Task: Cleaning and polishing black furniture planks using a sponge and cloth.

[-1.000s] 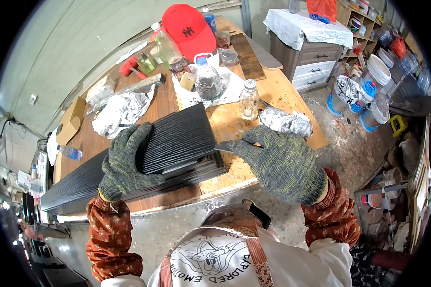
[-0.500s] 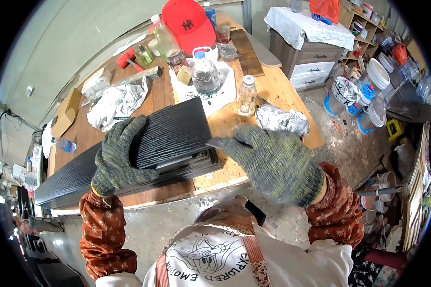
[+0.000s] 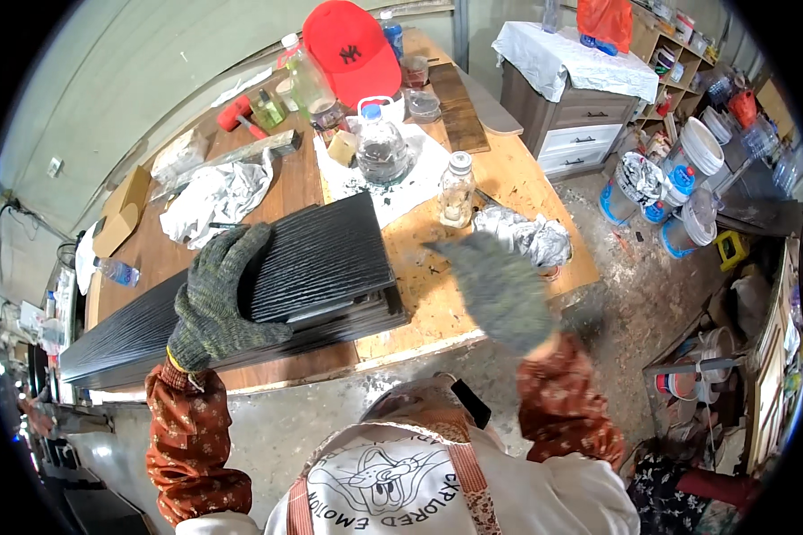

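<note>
Black ribbed panels (image 3: 268, 285): stack lying along the near edge of the wooden workbench (image 3: 500, 178), long axis running left to right. At least two layers visible at the right end; exact count can't be read.

Left hand (image 3: 219, 294), grey knit glove, lies flat on the top panel, fingers (image 3: 241, 245) spread across the ridges, palm down — pressing, not wrapped around anything.

Right hand (image 3: 495, 285), same glove, motion-blurred, in the air just right of the stack's end, above the bench edge. Fingers extended, holding nothing, not touching the panels.

Counts on the bench:
- 1 red cap (image 3: 352, 49), far end
- 1 clear jug (image 3: 381, 147) with blue lid, on a white sheet (image 3: 419, 174)
- 1 small glass jar (image 3: 456, 189), white lid, right of the jug
- 2 crumpled foil wads: one (image 3: 219, 196) behind the stack, one (image 3: 522, 236) beside the right hand
- 1 red-headed mallet (image 3: 238, 114)
- 1 plastic water bottle (image 3: 116, 272) lying at the left

Off the bench, right side: 1 drawer cabinet (image 3: 580, 125) under a white cloth, cluster of buckets (image 3: 669, 192) on the floor — count unclear, they overlap.
</note>
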Available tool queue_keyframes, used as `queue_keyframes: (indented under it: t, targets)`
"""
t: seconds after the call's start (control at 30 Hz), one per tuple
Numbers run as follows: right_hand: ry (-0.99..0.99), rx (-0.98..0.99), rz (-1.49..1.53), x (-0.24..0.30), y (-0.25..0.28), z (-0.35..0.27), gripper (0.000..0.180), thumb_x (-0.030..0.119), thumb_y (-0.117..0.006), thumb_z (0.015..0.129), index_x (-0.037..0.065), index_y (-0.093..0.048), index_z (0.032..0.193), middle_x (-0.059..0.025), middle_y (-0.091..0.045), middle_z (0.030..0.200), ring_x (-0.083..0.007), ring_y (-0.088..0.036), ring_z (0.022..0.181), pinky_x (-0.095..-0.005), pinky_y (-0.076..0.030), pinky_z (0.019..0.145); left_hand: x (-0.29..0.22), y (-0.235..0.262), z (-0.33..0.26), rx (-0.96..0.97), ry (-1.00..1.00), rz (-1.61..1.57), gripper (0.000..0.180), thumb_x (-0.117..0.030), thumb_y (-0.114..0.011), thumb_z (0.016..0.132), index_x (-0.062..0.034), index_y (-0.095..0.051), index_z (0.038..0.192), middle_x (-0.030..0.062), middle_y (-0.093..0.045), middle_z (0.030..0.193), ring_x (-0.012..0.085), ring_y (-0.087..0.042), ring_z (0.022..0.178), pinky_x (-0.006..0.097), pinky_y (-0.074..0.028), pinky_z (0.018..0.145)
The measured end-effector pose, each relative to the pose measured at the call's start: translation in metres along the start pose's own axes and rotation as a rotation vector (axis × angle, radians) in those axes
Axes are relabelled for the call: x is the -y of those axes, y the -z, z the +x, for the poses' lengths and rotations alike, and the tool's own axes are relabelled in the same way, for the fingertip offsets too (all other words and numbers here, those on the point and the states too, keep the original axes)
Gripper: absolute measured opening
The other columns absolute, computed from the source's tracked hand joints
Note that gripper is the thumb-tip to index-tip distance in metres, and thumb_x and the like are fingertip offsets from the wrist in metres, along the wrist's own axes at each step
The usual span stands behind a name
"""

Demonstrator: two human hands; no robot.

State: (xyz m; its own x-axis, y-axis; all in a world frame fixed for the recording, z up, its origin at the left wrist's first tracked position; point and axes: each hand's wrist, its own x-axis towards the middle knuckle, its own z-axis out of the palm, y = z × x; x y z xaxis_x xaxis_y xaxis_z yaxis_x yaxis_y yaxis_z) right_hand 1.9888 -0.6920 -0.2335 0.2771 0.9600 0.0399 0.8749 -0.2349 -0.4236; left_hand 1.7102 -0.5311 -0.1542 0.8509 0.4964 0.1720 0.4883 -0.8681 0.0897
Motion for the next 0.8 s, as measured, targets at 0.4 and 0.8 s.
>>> queue_keyframes:
  t: [0.4, 0.8]
  targets:
    - [-0.065, -0.409, -0.295, -0.111, -0.046, 0.018, 0.071, 0.038, -0.071, 0.075, 0.017, -0.044, 0.138, -0.0188, -0.045, 0.133, -0.0391, -0.042, 0.122, -0.0526, -0.028, 0.106, 0.002, 0.002, 0.006, 0.007, -0.003, -0.067, 0.11, -0.051, -0.088, 0.049, -0.0043, -0.044, 0.138, 0.0185, -0.048, 0.134, 0.0346, -0.046, 0.125, 0.044, -0.036, 0.104]
    - [0.087, -0.752, 0.427, -0.118, -0.014, 0.04, 0.05, 0.009, -0.067, 0.084, -0.001, -0.051, 0.129, -0.0175, -0.055, 0.127, -0.0281, -0.056, 0.113, -0.0368, -0.047, 0.095, -0.001, 0.005, 0.004, 0.037, 0.034, -0.041, 0.107, -0.049, -0.087, 0.048, -0.0073, -0.045, 0.137, 0.0188, -0.047, 0.134, 0.0377, -0.044, 0.125, 0.046, -0.033, 0.105]
